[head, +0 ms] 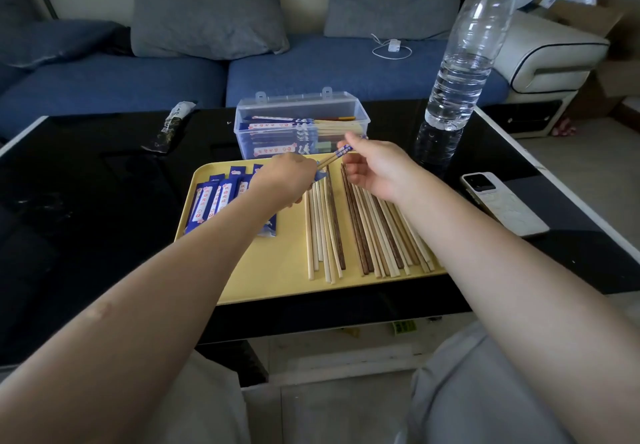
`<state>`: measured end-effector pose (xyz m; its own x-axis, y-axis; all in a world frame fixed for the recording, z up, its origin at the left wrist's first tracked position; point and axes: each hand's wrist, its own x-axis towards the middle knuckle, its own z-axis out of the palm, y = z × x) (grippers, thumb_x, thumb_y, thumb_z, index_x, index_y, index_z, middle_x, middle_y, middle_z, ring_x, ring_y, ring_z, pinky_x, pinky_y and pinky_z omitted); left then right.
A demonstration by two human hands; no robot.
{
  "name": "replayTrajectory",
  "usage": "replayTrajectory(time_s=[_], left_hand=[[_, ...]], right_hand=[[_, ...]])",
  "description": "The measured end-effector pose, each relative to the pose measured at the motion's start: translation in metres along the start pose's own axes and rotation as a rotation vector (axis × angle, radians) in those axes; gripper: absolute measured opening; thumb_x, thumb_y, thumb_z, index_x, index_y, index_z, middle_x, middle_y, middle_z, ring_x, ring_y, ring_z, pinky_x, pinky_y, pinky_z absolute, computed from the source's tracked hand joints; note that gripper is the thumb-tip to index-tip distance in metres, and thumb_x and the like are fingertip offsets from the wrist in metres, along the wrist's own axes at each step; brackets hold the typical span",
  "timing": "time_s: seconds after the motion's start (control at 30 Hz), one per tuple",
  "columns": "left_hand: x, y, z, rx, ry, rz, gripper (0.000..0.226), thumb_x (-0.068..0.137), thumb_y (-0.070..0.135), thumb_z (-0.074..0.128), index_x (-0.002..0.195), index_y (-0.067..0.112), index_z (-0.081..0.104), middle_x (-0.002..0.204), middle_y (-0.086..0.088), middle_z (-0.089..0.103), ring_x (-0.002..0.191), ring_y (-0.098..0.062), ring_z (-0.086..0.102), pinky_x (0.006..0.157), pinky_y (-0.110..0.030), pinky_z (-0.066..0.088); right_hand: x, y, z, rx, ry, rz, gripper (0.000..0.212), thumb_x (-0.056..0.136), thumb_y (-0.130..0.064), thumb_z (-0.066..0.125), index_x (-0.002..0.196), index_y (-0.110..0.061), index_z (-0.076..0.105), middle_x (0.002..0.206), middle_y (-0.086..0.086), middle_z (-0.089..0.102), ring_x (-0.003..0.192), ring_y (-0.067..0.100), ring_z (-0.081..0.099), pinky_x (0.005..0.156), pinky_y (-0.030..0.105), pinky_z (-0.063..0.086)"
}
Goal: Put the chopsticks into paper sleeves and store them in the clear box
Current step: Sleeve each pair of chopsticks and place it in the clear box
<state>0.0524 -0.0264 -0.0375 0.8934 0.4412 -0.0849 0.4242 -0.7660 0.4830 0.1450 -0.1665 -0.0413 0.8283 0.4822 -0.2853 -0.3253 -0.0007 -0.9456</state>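
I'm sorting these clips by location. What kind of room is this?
Most likely a home living room. A blue sofa with grey cushions sits behind a low black coffee table, and a phone and a water bottle stand on that table.

Left hand (284,177) fingertips are hidden behind its own back; the sleeve end pinched there cannot be made out. Paper sleeves (221,198) beside that grip are partly covered by the forearm. Water bottle (464,63) cap is cut off.
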Motion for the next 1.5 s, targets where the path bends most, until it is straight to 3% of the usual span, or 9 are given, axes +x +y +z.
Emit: replayTrajectory(time_s=[0.13,0.33,0.5,0.77,1.07,1.17,1.27,1.33,1.5], left_hand=[[0.003,-0.006,-0.003,0.229,0.110,0.102,0.012,0.102,0.013,0.044,0.093,0.009,0.050,0.091,-0.007,0.051,0.085,-0.022,0.052,0.068,-0.033,0.050],[0.008,-0.006,-0.006,0.189,0.281,0.158,0.024,0.099,0.033,0.038,0.097,0.015,0.054,0.086,-0.003,0.061,0.075,-0.020,0.055,0.065,-0.032,0.041],[0.029,-0.020,-0.013,0.217,0.623,0.308,0.052,0.092,0.037,0.049,0.138,0.014,0.044,0.143,-0.006,0.046,0.137,-0.025,0.037,0.120,-0.044,0.014],[0.055,-0.049,0.001,0.312,0.322,0.104,0.079,0.096,0.045,0.049,0.158,0.017,0.010,0.167,-0.004,0.006,0.154,-0.023,-0.002,0.124,-0.047,0.004],[0.097,-0.039,-0.011,0.380,0.280,0.120,0.066,0.100,0.056,0.035,0.157,0.024,0.022,0.165,-0.002,0.019,0.153,-0.024,0.008,0.121,-0.052,0.002],[0.102,-0.041,-0.006,0.391,0.236,0.117,0.066,0.099,0.060,0.031,0.154,0.024,0.030,0.159,-0.001,0.032,0.149,-0.025,0.022,0.121,-0.053,0.009],[0.106,-0.044,-0.005,0.384,0.233,0.116,0.065,0.098,0.062,0.033,0.151,0.024,0.034,0.156,-0.001,0.037,0.146,-0.024,0.029,0.120,-0.052,0.013],[0.107,-0.041,-0.006,0.390,0.227,0.100,0.064,0.098,0.062,0.033,0.150,0.024,0.036,0.155,-0.001,0.038,0.145,-0.024,0.030,0.119,-0.053,0.014],[0.108,-0.042,-0.009,0.373,0.202,0.103,0.068,0.098,0.064,0.035,0.154,0.026,0.029,0.160,-0.002,0.031,0.149,-0.024,0.023,0.120,-0.054,0.011]], right_hand=[[0.002,-0.003,-0.005,0.063,0.088,-0.019,0.012,0.102,-0.023,0.059,0.106,-0.012,0.063,0.080,0.006,0.070,0.061,0.012,0.067,0.058,0.025,0.055],[0.006,-0.005,-0.008,0.116,0.080,-0.030,0.015,0.104,-0.019,0.055,0.109,-0.006,0.063,0.082,0.010,0.073,0.068,0.015,0.074,0.059,0.023,0.057],[0.024,-0.023,-0.012,0.247,0.176,-0.042,0.019,0.104,-0.020,0.054,0.105,-0.004,0.063,0.082,0.010,0.076,0.070,0.016,0.075,0.058,0.023,0.057],[0.067,-0.041,-0.007,0.319,0.378,-0.056,0.011,0.102,-0.018,0.059,0.099,-0.008,0.059,0.092,0.012,0.075,0.070,0.017,0.076,0.062,0.023,0.060],[0.098,-0.040,0.015,0.155,0.299,0.002,0.025,0.102,-0.019,0.060,0.119,0.000,0.061,0.087,0.011,0.077,0.071,0.019,0.076,0.060,0.024,0.059],[0.100,-0.043,0.011,-0.059,0.358,-0.116,0.032,0.102,-0.013,0.057,0.133,-0.004,0.057,0.096,0.010,0.075,0.065,0.015,0.074,0.056,0.019,0.056],[0.101,-0.040,0.006,-0.688,0.452,-0.471,0.032,0.102,-0.012,0.051,0.133,-0.010,0.060,0.120,0.008,0.067,0.096,0.019,0.070,0.066,0.012,0.048],[0.100,-0.035,0.009,-1.100,0.374,-0.675,0.028,0.103,-0.019,0.049,0.122,-0.012,0.067,0.119,0.006,0.066,0.108,0.022,0.063,0.082,0.025,0.047],[0.110,-0.017,0.023,-1.565,0.084,-0.511,0.052,0.107,-0.050,0.022,0.128,-0.023,0.061,0.125,0.002,0.066,0.124,0.023,0.053,0.111,0.050,0.029]])
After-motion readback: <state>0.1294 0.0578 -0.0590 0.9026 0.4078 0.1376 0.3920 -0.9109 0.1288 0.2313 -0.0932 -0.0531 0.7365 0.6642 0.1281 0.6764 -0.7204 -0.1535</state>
